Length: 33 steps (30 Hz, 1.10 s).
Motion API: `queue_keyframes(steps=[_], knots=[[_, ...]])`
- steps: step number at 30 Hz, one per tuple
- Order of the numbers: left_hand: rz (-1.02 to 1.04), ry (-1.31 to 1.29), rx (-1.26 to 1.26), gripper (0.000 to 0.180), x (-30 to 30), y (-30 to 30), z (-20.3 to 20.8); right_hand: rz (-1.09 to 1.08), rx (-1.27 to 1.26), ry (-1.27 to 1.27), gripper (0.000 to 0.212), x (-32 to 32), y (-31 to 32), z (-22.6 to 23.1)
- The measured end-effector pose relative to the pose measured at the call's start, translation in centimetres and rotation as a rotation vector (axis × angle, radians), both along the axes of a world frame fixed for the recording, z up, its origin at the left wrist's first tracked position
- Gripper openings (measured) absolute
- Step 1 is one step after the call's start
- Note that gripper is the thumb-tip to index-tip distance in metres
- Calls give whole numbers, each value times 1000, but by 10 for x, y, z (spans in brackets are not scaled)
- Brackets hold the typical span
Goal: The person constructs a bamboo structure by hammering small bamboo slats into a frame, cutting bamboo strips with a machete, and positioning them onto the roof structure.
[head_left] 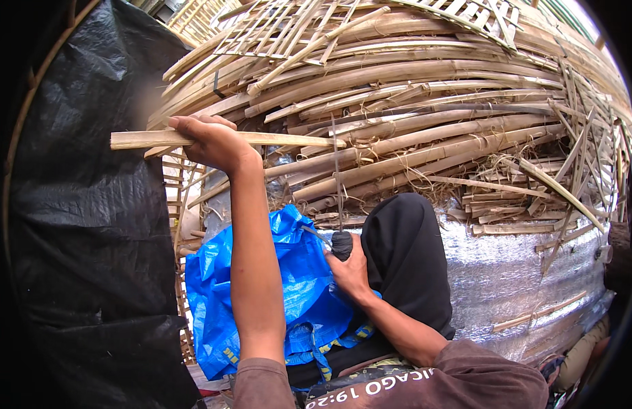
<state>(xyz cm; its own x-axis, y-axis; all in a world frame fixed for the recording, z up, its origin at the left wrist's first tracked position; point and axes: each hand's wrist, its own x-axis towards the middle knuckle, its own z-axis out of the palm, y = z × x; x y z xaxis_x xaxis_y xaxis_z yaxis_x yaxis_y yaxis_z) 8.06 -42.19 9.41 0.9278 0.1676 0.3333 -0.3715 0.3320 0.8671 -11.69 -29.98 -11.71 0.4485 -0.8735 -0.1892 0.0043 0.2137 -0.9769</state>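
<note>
My left hand [210, 142] is raised at arm's length, its fingers closed around a pale split bamboo strip [289, 140] that lies level across my view. In front of my right knee, my right hand [352, 269] grips a long knife [340, 184] by its black wrapped handle. The narrow blade points up and away from me, seen nearly edge-on. The strip's right end reaches the blade near its upper part; whether the edge has bitten into the bamboo I cannot tell. A crumpled blue plastic sheet [210, 279] covers my lap under both forearms.
A large pile of bamboo poles and split strips [411, 129] fills the far side. Short pieces [510, 204] lie stacked at right, near a silvery foil sheet [493, 273]. Black sheeting [91, 225] hangs along the left. Bamboo lattice panels [275, 31] rest on top of the pile.
</note>
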Motion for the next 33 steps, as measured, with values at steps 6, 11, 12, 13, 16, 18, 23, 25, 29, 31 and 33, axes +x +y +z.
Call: queue_keyframes(steps=[6,11,12,13,16,18,23,25,29,31,33], knots=[[129,34,102,51,41,-1,-15,200,-169,33,49,-2,-15,30],[25,-51,92,54,25,6,16,174,7,93,43,-5,-22,8],[24,-117,115,52,20,10,23,104,13,64,41,-2,-25,2],[17,-107,66,51,15,13,34,47,21,31,40,3,-26,-4],[-42,-134,-43,47,17,23,49,24,94,16,40,3,-29,-3],[-9,-173,-96,47,17,31,64,51,77,26,40,0,-27,0],[-84,-389,-111,49,9,101,79,130,413,-237,37,-36,-36,43],[-141,-471,-81,47,9,148,76,174,330,-214,42,-71,-52,65],[-68,-450,-90,44,-7,220,77,154,-95,98,52,-152,-107,73],[-112,-431,-125,43,-6,261,76,33,-415,276,50,-194,-135,62],[-87,-291,-184,42,-3,286,70,-133,-544,435,48,-241,-153,33]])
